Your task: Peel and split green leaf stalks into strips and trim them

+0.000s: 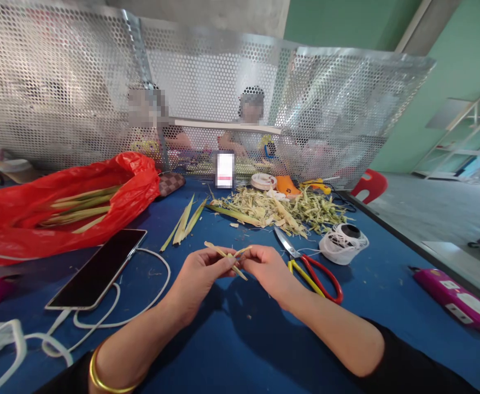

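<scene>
My left hand (207, 273) pinches pale leaf strips (222, 253) that cross one another between its thumb and fingers. Close against it, my right hand (264, 268) has its fingertips closed on an end of the strips. Just right of my right hand lie scissors (305, 257) with one red and one yellow handle. Beyond my hands are several longer green-yellow leaf strips (186, 223) and a broad heap of small cut and knotted leaf pieces (281, 208). A spool of white thread (344, 243) stands right of the scissors.
A red plastic bag (137, 175) holding long leaves lies at the left. Nearer are a phone (98, 268) and looping white cables (162, 284). A tape roll (263, 181) and a lit phone screen (224, 168) stand before a perforated metal screen (207, 65). A purple power strip (455, 298) lies right.
</scene>
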`<action>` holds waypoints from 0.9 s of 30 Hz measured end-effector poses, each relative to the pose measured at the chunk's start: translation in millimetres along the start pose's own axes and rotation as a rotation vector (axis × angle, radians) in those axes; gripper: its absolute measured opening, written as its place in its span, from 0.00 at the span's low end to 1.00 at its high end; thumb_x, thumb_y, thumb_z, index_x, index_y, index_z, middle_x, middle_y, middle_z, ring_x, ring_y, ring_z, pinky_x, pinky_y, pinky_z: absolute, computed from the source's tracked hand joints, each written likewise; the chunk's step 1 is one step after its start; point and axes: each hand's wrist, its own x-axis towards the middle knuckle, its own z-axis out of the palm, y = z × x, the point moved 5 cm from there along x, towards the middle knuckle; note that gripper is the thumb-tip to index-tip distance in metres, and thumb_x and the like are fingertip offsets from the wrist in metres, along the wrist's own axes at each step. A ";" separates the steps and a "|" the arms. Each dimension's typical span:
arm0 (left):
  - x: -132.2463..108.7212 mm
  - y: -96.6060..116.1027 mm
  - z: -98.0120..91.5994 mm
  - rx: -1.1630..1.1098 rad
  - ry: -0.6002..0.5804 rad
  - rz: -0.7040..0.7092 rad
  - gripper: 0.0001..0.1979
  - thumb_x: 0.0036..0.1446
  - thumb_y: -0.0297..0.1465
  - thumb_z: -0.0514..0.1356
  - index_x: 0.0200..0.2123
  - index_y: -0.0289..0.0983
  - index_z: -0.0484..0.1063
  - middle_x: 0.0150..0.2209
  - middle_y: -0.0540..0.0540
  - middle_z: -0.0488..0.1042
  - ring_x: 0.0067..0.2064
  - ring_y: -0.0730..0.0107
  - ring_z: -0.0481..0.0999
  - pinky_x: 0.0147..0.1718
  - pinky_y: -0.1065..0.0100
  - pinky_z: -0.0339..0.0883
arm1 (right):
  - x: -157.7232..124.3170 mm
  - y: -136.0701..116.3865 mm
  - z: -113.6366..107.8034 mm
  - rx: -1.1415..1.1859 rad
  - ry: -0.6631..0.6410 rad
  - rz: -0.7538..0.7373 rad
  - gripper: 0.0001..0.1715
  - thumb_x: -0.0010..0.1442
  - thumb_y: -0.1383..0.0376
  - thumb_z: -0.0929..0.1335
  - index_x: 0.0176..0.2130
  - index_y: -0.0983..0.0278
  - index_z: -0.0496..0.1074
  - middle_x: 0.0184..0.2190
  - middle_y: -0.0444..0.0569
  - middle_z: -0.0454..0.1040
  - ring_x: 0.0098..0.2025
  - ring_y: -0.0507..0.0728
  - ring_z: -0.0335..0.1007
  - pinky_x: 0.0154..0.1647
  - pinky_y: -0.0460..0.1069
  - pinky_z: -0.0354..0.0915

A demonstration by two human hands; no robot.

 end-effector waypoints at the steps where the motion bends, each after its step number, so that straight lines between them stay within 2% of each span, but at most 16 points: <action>1: 0.5 -0.8 -0.4 -0.009 0.009 -0.006 0.12 0.47 0.35 0.66 0.35 0.34 0.79 0.31 0.46 0.79 0.32 0.72 0.75 0.37 0.70 0.69 | 0.0 -0.4 -0.2 -0.053 0.002 -0.017 0.07 0.53 0.64 0.66 0.27 0.65 0.72 0.22 0.41 0.67 0.24 0.49 0.58 0.26 0.45 0.54; 5: 2.6 -0.9 -4.3 0.037 0.072 0.017 0.11 0.46 0.34 0.66 0.33 0.34 0.78 0.29 0.48 0.78 0.30 0.73 0.74 0.35 0.70 0.69 | -3.6 -6.9 0.2 -0.214 0.007 -0.091 0.10 0.56 0.64 0.65 0.25 0.64 0.67 0.18 0.39 0.61 0.21 0.48 0.52 0.21 0.44 0.49; 8: 3.4 1.4 -8.0 0.106 0.136 0.062 0.10 0.45 0.33 0.65 0.31 0.33 0.78 0.27 0.48 0.77 0.29 0.72 0.74 0.33 0.69 0.69 | -12.4 -21.6 1.7 -0.347 0.044 -0.282 0.12 0.58 0.66 0.64 0.23 0.63 0.62 0.17 0.39 0.57 0.21 0.49 0.51 0.22 0.44 0.49; 11: 3.1 2.7 -7.9 0.128 0.150 0.072 0.09 0.44 0.32 0.65 0.30 0.33 0.77 0.26 0.48 0.77 0.29 0.70 0.74 0.32 0.69 0.69 | -24.5 -36.6 5.8 -0.464 0.060 -0.520 0.12 0.59 0.70 0.61 0.24 0.63 0.61 0.20 0.41 0.60 0.23 0.49 0.54 0.25 0.45 0.51; 15: 2.1 2.6 -5.7 0.156 0.129 0.070 0.08 0.45 0.31 0.64 0.30 0.33 0.77 0.26 0.48 0.78 0.30 0.69 0.75 0.33 0.69 0.69 | -32.3 -42.3 9.1 -0.494 0.036 -0.613 0.13 0.60 0.71 0.60 0.24 0.62 0.59 0.21 0.41 0.60 0.23 0.49 0.54 0.25 0.45 0.52; 18: 1.9 1.7 -6.6 0.231 0.110 0.106 0.09 0.47 0.33 0.62 0.31 0.34 0.78 0.28 0.48 0.79 0.32 0.66 0.77 0.33 0.68 0.70 | -32.5 -42.6 9.6 -0.470 0.019 -0.613 0.14 0.60 0.71 0.60 0.23 0.62 0.58 0.21 0.41 0.60 0.24 0.49 0.55 0.25 0.45 0.53; 20: 1.3 3.3 -8.7 0.369 0.118 0.181 0.10 0.50 0.34 0.61 0.33 0.35 0.78 0.29 0.48 0.79 0.33 0.65 0.77 0.33 0.68 0.70 | -29.4 -41.5 8.0 -0.432 0.020 -0.573 0.13 0.60 0.69 0.61 0.23 0.63 0.60 0.21 0.41 0.60 0.24 0.50 0.55 0.26 0.45 0.53; 25: -9.8 18.6 -4.2 0.934 0.176 0.590 0.12 0.57 0.31 0.55 0.41 0.38 0.75 0.38 0.45 0.80 0.39 0.64 0.78 0.40 0.68 0.67 | -12.8 -29.9 -3.5 -0.290 0.021 -0.281 0.12 0.61 0.61 0.64 0.27 0.63 0.67 0.19 0.39 0.59 0.22 0.49 0.52 0.22 0.44 0.51; 27: -14.7 19.9 0.8 1.148 0.174 0.637 0.12 0.59 0.31 0.54 0.44 0.37 0.72 0.36 0.44 0.79 0.37 0.64 0.78 0.37 0.67 0.67 | -10.5 -27.5 -7.3 -0.313 0.000 -0.230 0.11 0.60 0.61 0.65 0.28 0.63 0.69 0.19 0.40 0.62 0.22 0.50 0.55 0.23 0.45 0.52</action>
